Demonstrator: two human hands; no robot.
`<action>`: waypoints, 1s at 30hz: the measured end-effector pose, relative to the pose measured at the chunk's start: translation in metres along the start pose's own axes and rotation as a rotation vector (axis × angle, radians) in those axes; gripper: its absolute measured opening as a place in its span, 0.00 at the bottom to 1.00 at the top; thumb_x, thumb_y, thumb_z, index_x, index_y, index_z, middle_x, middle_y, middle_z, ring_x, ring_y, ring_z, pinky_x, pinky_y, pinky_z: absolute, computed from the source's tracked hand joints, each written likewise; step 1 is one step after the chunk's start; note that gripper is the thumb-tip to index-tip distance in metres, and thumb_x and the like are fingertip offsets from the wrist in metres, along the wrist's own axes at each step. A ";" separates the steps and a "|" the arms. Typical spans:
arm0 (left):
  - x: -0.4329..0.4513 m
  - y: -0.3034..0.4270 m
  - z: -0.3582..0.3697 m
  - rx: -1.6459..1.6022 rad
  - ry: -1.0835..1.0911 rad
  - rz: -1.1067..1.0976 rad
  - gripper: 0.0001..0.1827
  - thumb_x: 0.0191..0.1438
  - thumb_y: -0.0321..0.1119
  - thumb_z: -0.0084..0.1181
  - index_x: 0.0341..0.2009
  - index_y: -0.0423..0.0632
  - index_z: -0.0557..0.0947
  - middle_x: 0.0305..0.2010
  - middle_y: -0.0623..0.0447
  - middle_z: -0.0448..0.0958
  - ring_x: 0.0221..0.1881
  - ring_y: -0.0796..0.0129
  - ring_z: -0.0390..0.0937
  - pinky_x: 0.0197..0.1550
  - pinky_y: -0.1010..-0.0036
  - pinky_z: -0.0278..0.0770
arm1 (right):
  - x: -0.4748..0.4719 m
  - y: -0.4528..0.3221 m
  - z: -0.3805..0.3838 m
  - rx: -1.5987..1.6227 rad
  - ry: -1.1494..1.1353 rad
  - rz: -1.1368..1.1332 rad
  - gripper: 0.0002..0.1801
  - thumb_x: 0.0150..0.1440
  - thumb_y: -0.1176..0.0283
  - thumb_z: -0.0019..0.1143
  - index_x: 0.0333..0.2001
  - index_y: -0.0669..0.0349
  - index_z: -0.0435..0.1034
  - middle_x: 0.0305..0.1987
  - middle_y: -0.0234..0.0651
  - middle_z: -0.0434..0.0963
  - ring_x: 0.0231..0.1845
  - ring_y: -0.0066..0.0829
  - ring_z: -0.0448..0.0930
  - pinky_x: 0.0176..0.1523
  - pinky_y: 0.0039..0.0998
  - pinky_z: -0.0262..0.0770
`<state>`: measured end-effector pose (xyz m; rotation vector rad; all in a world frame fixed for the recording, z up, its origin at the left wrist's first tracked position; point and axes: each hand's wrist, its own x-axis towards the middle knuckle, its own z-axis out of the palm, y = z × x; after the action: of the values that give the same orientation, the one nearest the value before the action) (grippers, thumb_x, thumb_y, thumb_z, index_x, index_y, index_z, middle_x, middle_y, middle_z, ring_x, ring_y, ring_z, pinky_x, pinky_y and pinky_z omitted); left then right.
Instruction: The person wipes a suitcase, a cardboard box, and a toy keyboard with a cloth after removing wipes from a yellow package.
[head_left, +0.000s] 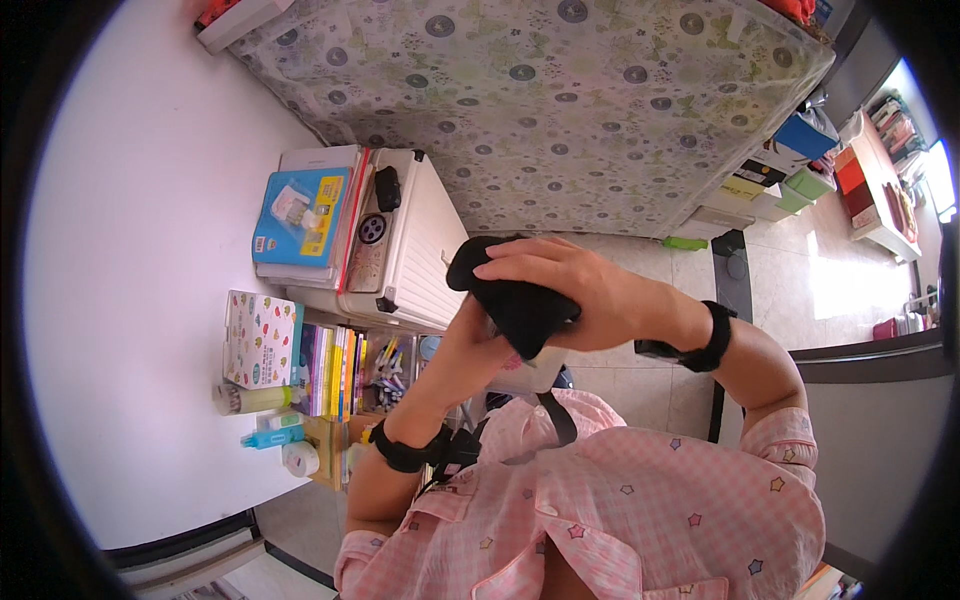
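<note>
Both hands are together in front of my chest on a piece of black fabric (525, 304), perhaps a pouch or folded cloth. My right hand (581, 289) lies over its upper side, fingers spread across it. From below, my left hand (480, 349) grips the fabric; its fingertips are mostly hidden. One corner of the black piece hangs down between the hands, and a rounded end sticks out to the left. Black bands circle both wrists. Behind the hands is a white ribbed case (424, 240) with dark corner caps, and a phone (369, 251) lies on it.
A blue book (296, 217) bearing a small plastic bag tops a stack beside a small black case (388, 189). Nearer stand upright books (330, 371), a fruit-patterned box (262, 337) and a pen holder (390, 371). A patterned cover (555, 112) hangs ahead; boxes (750, 184) stand right.
</note>
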<state>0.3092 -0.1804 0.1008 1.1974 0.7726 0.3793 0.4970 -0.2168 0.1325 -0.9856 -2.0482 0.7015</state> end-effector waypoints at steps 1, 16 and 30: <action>0.001 0.002 0.000 -0.003 0.001 0.002 0.35 0.44 0.25 0.61 0.55 0.40 0.59 0.49 0.52 0.66 0.44 0.73 0.69 0.42 0.79 0.72 | -0.001 0.006 -0.001 -0.001 -0.003 0.000 0.35 0.38 0.82 0.55 0.55 0.57 0.61 0.52 0.47 0.69 0.58 0.40 0.67 0.59 0.34 0.61; -0.001 -0.017 -0.003 -0.386 0.211 0.089 0.37 0.47 0.39 0.61 0.56 0.46 0.56 0.54 0.50 0.64 0.52 0.70 0.65 0.48 0.72 0.68 | -0.013 0.028 0.045 0.645 0.767 0.523 0.13 0.57 0.72 0.48 0.46 0.65 0.67 0.40 0.26 0.72 0.39 0.18 0.69 0.47 0.22 0.67; -0.004 -0.018 0.007 0.163 0.129 0.378 0.29 0.41 0.23 0.60 0.50 0.40 0.66 0.47 0.47 0.70 0.49 0.64 0.69 0.50 0.70 0.68 | 0.022 -0.015 0.007 -0.120 -0.211 0.050 0.25 0.51 0.75 0.50 0.55 0.60 0.61 0.56 0.43 0.67 0.59 0.42 0.65 0.64 0.38 0.56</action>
<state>0.3092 -0.1940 0.0868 1.4879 0.6958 0.7207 0.4759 -0.2079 0.1479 -1.0722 -2.2784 0.7424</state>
